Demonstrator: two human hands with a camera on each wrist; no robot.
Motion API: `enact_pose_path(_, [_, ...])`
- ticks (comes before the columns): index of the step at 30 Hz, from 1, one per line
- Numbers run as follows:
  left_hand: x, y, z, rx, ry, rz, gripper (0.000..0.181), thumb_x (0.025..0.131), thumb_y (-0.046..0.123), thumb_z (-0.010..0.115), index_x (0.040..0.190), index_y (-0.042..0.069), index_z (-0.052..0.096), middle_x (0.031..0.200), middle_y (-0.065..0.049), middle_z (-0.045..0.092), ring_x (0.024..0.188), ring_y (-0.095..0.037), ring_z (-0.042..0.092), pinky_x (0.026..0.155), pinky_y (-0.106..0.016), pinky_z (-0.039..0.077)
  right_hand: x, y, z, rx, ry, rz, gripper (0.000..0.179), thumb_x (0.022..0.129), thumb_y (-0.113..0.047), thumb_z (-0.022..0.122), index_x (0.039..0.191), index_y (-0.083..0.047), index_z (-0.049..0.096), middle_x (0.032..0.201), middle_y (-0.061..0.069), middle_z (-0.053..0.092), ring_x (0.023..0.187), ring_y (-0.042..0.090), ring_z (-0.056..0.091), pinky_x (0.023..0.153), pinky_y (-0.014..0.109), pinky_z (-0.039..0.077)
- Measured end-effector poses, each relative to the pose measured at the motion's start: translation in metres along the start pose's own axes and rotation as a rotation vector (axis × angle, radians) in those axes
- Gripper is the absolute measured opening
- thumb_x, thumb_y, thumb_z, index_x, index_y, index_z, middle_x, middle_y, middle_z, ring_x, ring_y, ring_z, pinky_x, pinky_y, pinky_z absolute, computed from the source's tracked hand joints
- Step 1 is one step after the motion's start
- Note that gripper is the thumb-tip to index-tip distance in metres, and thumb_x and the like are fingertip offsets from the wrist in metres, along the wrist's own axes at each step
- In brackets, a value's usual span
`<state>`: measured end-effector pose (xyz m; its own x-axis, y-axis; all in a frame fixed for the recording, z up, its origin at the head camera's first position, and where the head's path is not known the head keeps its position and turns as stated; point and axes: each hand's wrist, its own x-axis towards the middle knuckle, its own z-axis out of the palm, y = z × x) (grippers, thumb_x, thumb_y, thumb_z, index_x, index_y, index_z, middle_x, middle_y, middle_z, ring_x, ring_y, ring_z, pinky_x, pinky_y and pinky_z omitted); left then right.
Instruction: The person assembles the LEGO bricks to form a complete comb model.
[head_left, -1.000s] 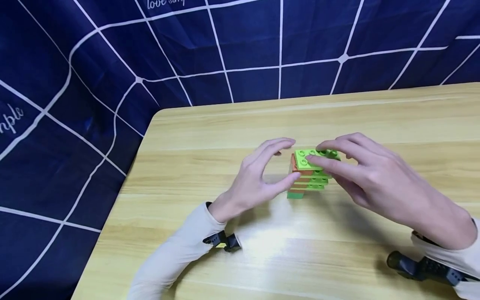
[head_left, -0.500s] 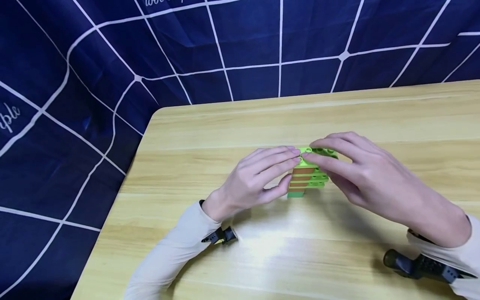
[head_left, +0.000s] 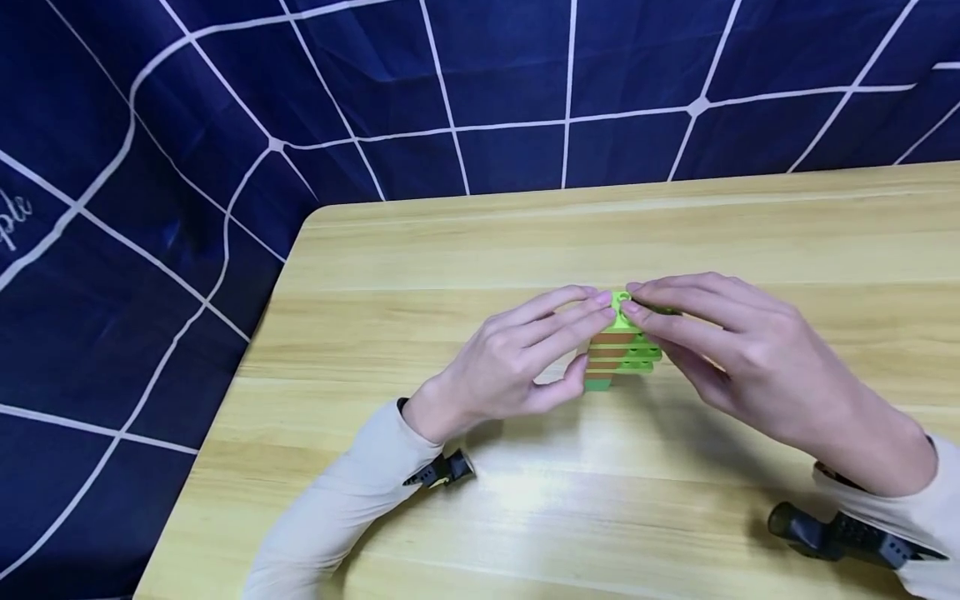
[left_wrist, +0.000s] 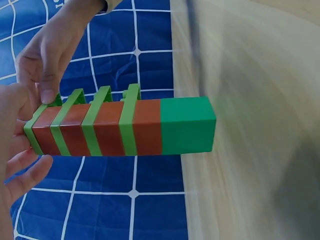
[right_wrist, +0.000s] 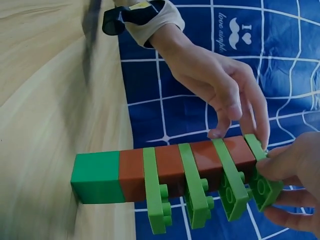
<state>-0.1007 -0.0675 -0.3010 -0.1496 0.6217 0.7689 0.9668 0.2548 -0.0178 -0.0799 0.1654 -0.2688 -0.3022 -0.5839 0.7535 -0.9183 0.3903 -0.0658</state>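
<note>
A tower of toy building bricks [head_left: 611,353] stands on the table between both hands. Its base is a dark green brick [left_wrist: 187,127]; above it, orange-brown bricks [left_wrist: 107,129] alternate with thin light green plates [right_wrist: 156,190] that jut out to the right. My right hand [head_left: 750,354] pinches the overhanging end of the top light green plate [right_wrist: 272,192], thumb at its side and fingers over the studs. My left hand [head_left: 517,354] rests its fingertips on the top plate's left end, with the thumb low beside the tower. Fingers hide most of that plate's upper face.
The wooden table [head_left: 420,258] has its back edge and rounded left corner against a dark blue cloth with white lines [head_left: 510,75]. Black wrist cameras [head_left: 442,471] sit on both beige sleeves [head_left: 337,500].
My left hand has come in from beside the tower and lowered its fingers onto the top plate's left end. The right hand keeps hold of the right end, its fingers slightly flatter.
</note>
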Motion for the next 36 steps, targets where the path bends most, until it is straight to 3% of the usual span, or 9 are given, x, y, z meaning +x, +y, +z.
enact_pose_path(7, [-0.003, 0.002, 0.003, 0.023, 0.022, -0.009, 0.040, 0.078, 0.004, 0.062, 0.116, -0.007, 0.064, 0.120, -0.019, 0.066, 0.117, -0.027, 0.060, 0.107, -0.022, 0.044, 0.001, -0.004, 0.005, 0.015, 0.058, 0.017, 0.038, 0.103, -0.022, 0.043, 0.101, 0.003, 0.072, 0.103, 0.019, 0.070, 0.093, 0.036, 0.063, 0.108, 0.014, 0.039])
enact_pose_path(15, [-0.004, -0.005, 0.008, 0.020, 0.052, -0.004, 0.039, 0.077, 0.003, 0.062, 0.115, -0.008, 0.064, 0.119, -0.018, 0.067, 0.116, -0.027, 0.061, 0.103, -0.022, 0.047, -0.001, -0.002, 0.015, 0.003, 0.120, 0.037, 0.037, 0.102, -0.023, 0.046, 0.103, 0.004, 0.071, 0.104, 0.020, 0.069, 0.094, 0.037, 0.063, 0.107, 0.015, 0.041])
enact_pose_path(18, [-0.006, -0.007, 0.010, 0.011, 0.044, -0.009, 0.039, 0.078, 0.004, 0.062, 0.115, -0.008, 0.064, 0.118, -0.018, 0.067, 0.116, -0.027, 0.061, 0.104, -0.022, 0.046, -0.008, -0.002, 0.019, -0.048, 0.091, 0.029, 0.041, 0.102, -0.029, 0.046, 0.111, 0.006, 0.066, 0.112, 0.023, 0.066, 0.101, 0.039, 0.060, 0.112, 0.020, 0.037])
enact_pose_path(24, [-0.011, -0.010, 0.014, -0.007, -0.013, -0.054, 0.043, 0.081, 0.006, 0.062, 0.121, -0.007, 0.060, 0.125, -0.019, 0.063, 0.123, -0.026, 0.056, 0.109, -0.022, 0.041, -0.029, 0.003, 0.027, -0.175, -0.055, 0.015, 0.055, 0.103, -0.039, 0.037, 0.132, 0.005, 0.050, 0.135, 0.025, 0.051, 0.124, 0.042, 0.047, 0.121, 0.027, 0.022])
enact_pose_path(27, [-0.014, -0.009, 0.016, 0.001, -0.043, -0.071, 0.046, 0.081, 0.007, 0.062, 0.125, -0.009, 0.056, 0.130, -0.020, 0.059, 0.127, -0.027, 0.053, 0.112, -0.024, 0.038, -0.035, 0.008, 0.031, -0.199, -0.087, 0.010, 0.055, 0.103, -0.039, 0.035, 0.135, 0.004, 0.046, 0.140, 0.025, 0.045, 0.130, 0.042, 0.042, 0.112, 0.037, 0.036])
enact_pose_path(29, [-0.015, -0.008, 0.017, -0.001, -0.062, -0.079, 0.049, 0.082, 0.007, 0.062, 0.127, -0.010, 0.053, 0.133, -0.022, 0.056, 0.130, -0.028, 0.050, 0.114, -0.025, 0.036, -0.039, 0.010, 0.034, -0.221, -0.082, -0.008, 0.053, 0.104, -0.037, 0.034, 0.136, 0.004, 0.044, 0.139, 0.026, 0.043, 0.129, 0.043, 0.041, 0.099, 0.045, 0.043])
enact_pose_path(31, [-0.015, -0.007, 0.018, -0.002, -0.079, -0.082, 0.051, 0.083, 0.008, 0.061, 0.128, -0.011, 0.050, 0.135, -0.024, 0.054, 0.132, -0.030, 0.047, 0.116, -0.027, 0.034, -0.041, 0.012, 0.037, -0.249, -0.058, -0.033, 0.050, 0.104, -0.034, 0.035, 0.136, 0.004, 0.044, 0.136, 0.028, 0.042, 0.126, 0.044, 0.040, 0.084, 0.051, 0.044])
enact_pose_path(36, [-0.013, -0.004, 0.021, 0.058, -0.123, -0.084, 0.056, 0.084, 0.010, 0.061, 0.132, -0.014, 0.045, 0.140, -0.027, 0.047, 0.136, -0.032, 0.041, 0.119, -0.031, 0.028, -0.042, 0.015, 0.042, -0.313, 0.046, -0.074, 0.047, 0.103, -0.030, 0.039, 0.135, 0.003, 0.045, 0.125, 0.027, 0.045, 0.118, 0.043, 0.041, 0.075, 0.052, 0.044])
